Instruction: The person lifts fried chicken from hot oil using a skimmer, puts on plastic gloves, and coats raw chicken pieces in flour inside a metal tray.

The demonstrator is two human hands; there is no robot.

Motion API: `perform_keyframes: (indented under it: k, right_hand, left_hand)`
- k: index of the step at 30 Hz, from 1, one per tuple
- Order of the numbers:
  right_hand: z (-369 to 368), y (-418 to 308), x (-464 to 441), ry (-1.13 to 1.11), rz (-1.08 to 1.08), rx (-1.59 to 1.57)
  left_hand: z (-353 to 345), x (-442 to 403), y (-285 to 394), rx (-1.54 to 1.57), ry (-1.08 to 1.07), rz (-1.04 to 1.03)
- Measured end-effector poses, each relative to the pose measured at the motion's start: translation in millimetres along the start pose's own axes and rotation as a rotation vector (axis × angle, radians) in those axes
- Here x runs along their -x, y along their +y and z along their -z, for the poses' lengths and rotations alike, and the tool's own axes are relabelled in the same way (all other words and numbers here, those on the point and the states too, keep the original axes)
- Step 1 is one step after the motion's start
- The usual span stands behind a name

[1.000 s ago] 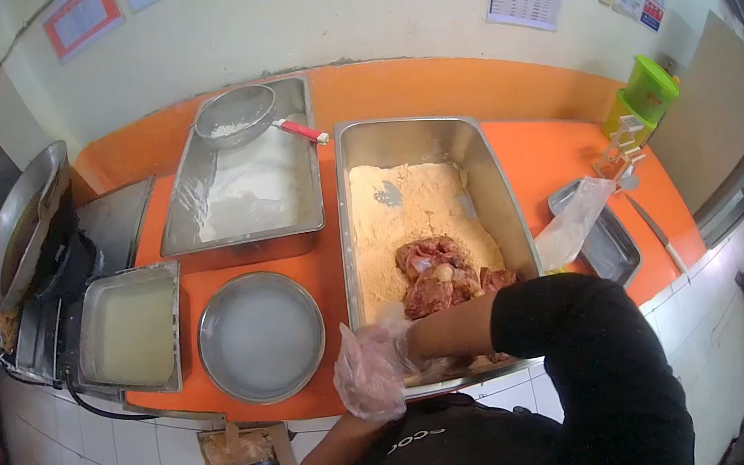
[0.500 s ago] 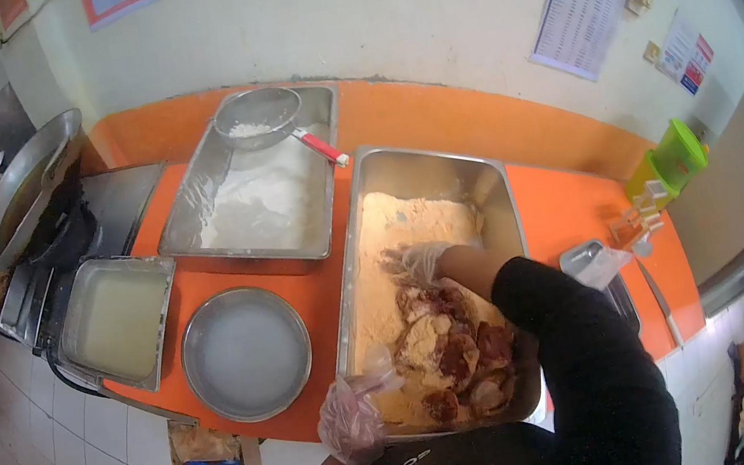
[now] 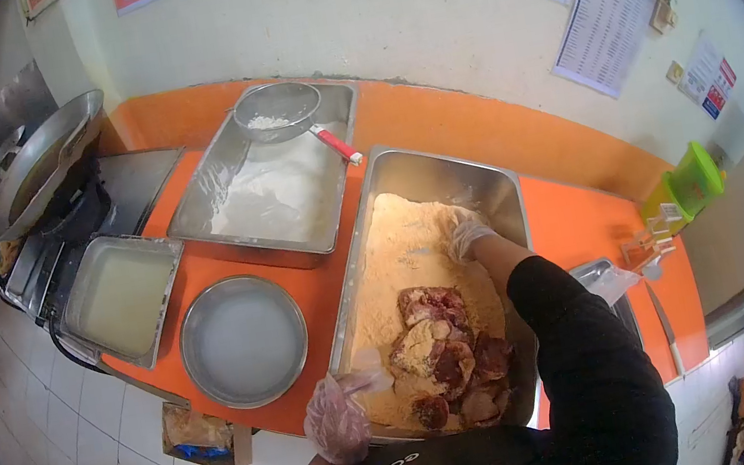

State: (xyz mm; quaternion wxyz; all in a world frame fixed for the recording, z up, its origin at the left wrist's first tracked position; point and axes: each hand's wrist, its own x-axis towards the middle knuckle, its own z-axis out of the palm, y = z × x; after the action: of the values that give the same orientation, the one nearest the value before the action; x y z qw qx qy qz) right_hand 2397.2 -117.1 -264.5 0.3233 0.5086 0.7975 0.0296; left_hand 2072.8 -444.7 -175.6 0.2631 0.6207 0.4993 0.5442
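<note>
My right hand (image 3: pixel 466 231), in a clear plastic glove, is in the orange-tinted flour (image 3: pixel 405 227) near the right wall of the deep metal tray (image 3: pixel 420 164). Its fingers look apart and partly sunk in the flour. Red raw meat pieces (image 3: pixel 452 364), some dusted with flour, lie heaped in the tray's near half. My left hand (image 3: pixel 337 421), in a loose, crumpled plastic glove, is at the tray's near left corner, beside the rim. The glove's folds hide its fingers, and no object shows in it.
Left of the tray stand a round bowl of cloudy liquid (image 3: pixel 244 342), a square pan of pale liquid (image 3: pixel 123 306) and a white flour tray (image 3: pixel 273 190) with a red-handled sieve (image 3: pixel 278 111). A wok (image 3: pixel 50 167) is far left. Rightward lie a knife (image 3: pixel 664 325) and green container (image 3: pixel 697 178).
My right hand has moved from beside my left hand, over the meat, to the flour at the tray's far right. The view has shifted, and more meat shows.
</note>
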Motion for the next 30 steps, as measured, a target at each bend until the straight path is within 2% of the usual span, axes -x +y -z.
perform_keyframes:
  k: [1,2,4,7,8,10,11,15,17,20,23,25,27,28,29,30]
  right_hand:
    - [9,2,6,-0.103,0.032,-0.019]
    - [18,4,11,-0.207,0.062,-0.040]
    - [32,2,32,-0.155,0.107,-0.048]
    - [70,-16,101,-0.106,0.165,0.029]
    - [75,-17,124,-0.207,0.222,0.008]
    - [106,-42,172,-0.523,0.229,-0.183]
    - [103,-55,192,-0.576,0.250,-0.252]
    - [40,-95,218,-0.417,0.331,-0.311]
    - [30,-89,216,-0.367,0.335,-0.351]
    - [34,-61,207,-0.377,0.356,-0.496]
    - [23,-34,179,-0.373,0.363,-0.628]
    - [-2,-23,146,-0.323,0.326,-0.601]
    - [-67,-19,80,-0.241,0.226,-0.360]
    - [-20,-45,105,-0.317,0.037,-0.308]
    - [-7,-54,111,-0.324,-0.027,-0.268]
    - [-10,-51,113,-0.304,0.001,-0.271]
  left_hand:
    - [-2,-2,7,-0.032,0.025,0.038]
    - [-3,-3,7,0.094,0.027,0.074]
    - [-4,-4,3,0.346,0.010,0.160]
    - [-2,-4,11,-0.014,-0.131,0.250]
    - [-5,-6,19,0.092,-0.086,0.322]
    - [-17,-5,20,0.361,-0.013,0.222]
    - [-22,-3,19,0.494,0.029,0.167]
    - [-23,5,17,0.521,0.038,0.270]
    - [-22,-3,38,0.449,0.046,0.262]
    - [-22,0,27,0.513,0.038,0.321]
    - [-23,3,14,0.505,-0.031,0.223]
    - [-29,5,-9,0.644,-0.033,0.151]
    - [-34,5,-12,0.708,-0.032,0.159]
    - [-33,5,-10,0.697,-0.030,0.202]
    - [-32,4,-9,0.682,-0.027,0.246]
    - [-30,6,-12,0.582,-0.047,0.246]
